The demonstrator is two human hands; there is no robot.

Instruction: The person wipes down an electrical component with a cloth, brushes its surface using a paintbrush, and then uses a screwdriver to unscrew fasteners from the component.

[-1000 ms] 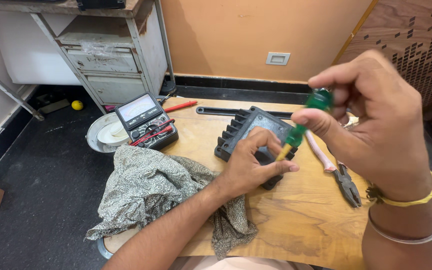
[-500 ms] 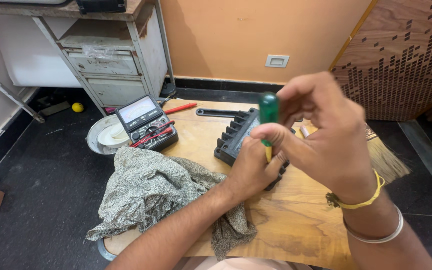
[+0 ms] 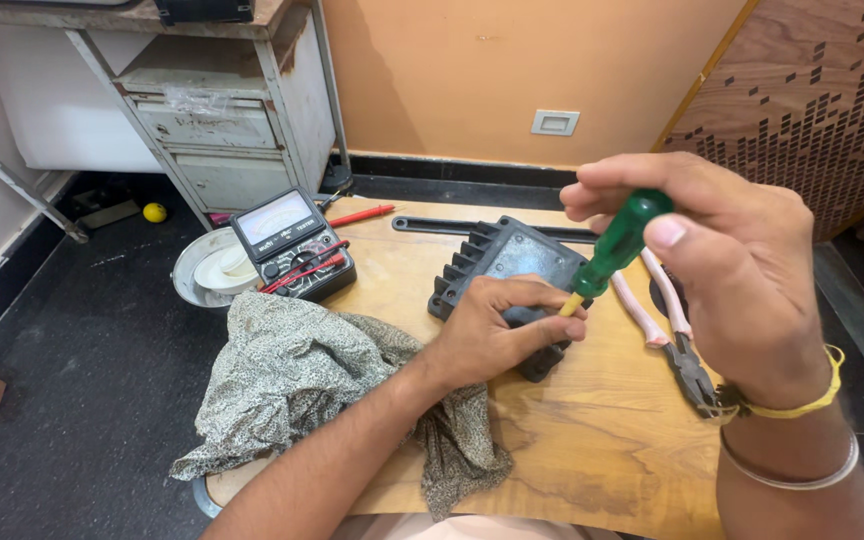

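A dark grey finned metal box lies on a wooden board. My left hand rests on its near side and grips it, the fingers curled over the edge. My right hand holds a screwdriver with a green handle and a yellow collar. The screwdriver is tilted, its tip pointing down at the box right beside my left fingers. The blade itself is hidden behind my left hand.
A patterned grey cloth lies crumpled left of the box. An analog multimeter with red leads sits by a white bowl. Pliers with pink handles lie to the right. A metal cabinet stands behind.
My right hand has shifted the screwdriver from upright over the box to a tilt, handle to the right. My left hand stays on the box.
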